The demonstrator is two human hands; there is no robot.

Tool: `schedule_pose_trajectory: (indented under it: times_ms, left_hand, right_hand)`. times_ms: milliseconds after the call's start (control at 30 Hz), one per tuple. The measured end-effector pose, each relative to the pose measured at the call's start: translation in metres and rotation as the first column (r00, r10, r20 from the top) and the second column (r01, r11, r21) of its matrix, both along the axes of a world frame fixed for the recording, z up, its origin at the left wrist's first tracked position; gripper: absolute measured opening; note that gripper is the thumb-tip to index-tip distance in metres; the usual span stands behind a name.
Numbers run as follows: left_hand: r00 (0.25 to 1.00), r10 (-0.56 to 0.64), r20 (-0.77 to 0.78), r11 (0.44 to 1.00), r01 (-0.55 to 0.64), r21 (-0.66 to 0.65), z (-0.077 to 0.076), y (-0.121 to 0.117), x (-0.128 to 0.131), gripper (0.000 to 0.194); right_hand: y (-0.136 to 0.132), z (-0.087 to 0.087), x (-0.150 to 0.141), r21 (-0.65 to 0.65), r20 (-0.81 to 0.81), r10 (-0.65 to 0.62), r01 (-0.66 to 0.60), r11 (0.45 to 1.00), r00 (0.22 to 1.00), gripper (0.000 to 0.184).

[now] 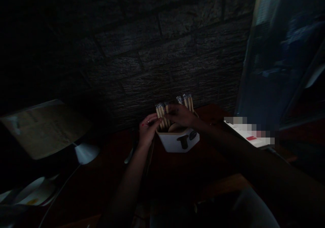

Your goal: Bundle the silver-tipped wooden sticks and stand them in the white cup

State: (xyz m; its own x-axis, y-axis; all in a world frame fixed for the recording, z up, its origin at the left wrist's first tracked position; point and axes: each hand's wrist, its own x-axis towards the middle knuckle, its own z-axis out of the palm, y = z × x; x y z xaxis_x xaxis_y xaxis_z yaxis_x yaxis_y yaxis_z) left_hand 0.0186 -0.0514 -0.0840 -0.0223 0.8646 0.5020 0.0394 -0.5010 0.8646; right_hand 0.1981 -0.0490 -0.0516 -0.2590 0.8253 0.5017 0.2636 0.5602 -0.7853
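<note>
A white, angular container with dark markings on its front stands on a dark reddish table by the wall. Pale wooden chopsticks rise from its left side, their tops in shiny clear wrapping. My left hand closes around this bundle from the left, thumb in front. Over the container, my right hand reaches in from the right, its fingers bent against the same bundle; the dim light partly hides its fingertips. A second group of wrapped chopsticks stands behind my right hand.
A lit tablet-like screen, partly blurred out, stands at the right with a cable. To the left are a brown paper bag, a white cone-shaped object and a white bowl. A dark brick wall rises behind the table.
</note>
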Motion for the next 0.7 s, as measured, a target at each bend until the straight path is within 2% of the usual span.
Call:
schedule_pose_trajectory:
  times_ms: [300, 433, 567, 700]
  left_hand:
    - [1.0, 0.014, 0.008, 1.0, -0.014, -0.002, 0.0006, 0.0001, 0.0016, 0.038]
    - [1.0, 0.004, 0.019, 1.0, -0.004, -0.002, 0.001, -0.0011, 0.0018, 0.039]
    - [0.999, -0.017, 0.035, 0.999, 0.018, -0.036, 0.0022, -0.0029, 0.0025, 0.042]
    - [0.999, -0.017, 0.037, 0.999, 0.018, -0.029, 0.0012, -0.0017, 0.0021, 0.04]
  right_hand:
    - [0.0022, -0.0017, -0.0001, 0.003, -0.019, 0.028, -0.028, 1.0, 0.999, 0.011]
    - [0.0033, -0.0023, -0.0003, 0.026, -0.035, 0.045, -0.044, 0.999, 0.998, 0.016]
    - [-0.0025, 0.0026, -0.0005, 0.04, -0.068, 0.115, -0.113, 0.993, 0.991, 0.017]
    - [-0.0041, 0.0034, -0.0012, -0.044, -0.135, 0.154, -0.161, 0.986, 0.979, 0.011]
